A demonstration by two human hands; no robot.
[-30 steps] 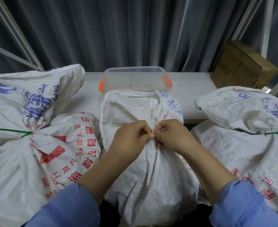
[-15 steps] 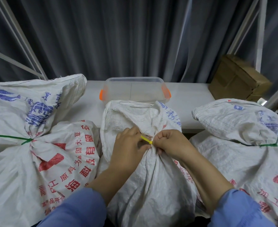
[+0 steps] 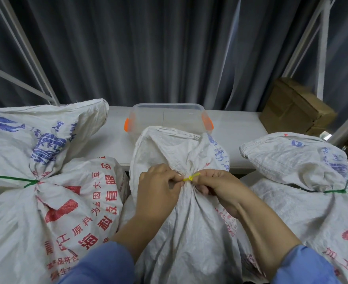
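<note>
With my left hand [image 3: 158, 187] and right hand [image 3: 218, 186] both pinching the tie [image 3: 190, 178] round the gathered neck of the middle sack [image 3: 189, 242], I should pull its tail straight and snug so nothing slips.

Dead centre, the left hand [image 3: 156, 189] and the right hand [image 3: 220, 187] pinch a yellow zip tie [image 3: 190, 178] cinched round the gathered neck of a white woven sack [image 3: 189, 232]. A left sack [image 3: 66, 201] lies at 9 o'clock and a right sack [image 3: 302, 201] at 3, both green-tied. A clear tub [image 3: 169, 117] stands at 12.
</note>
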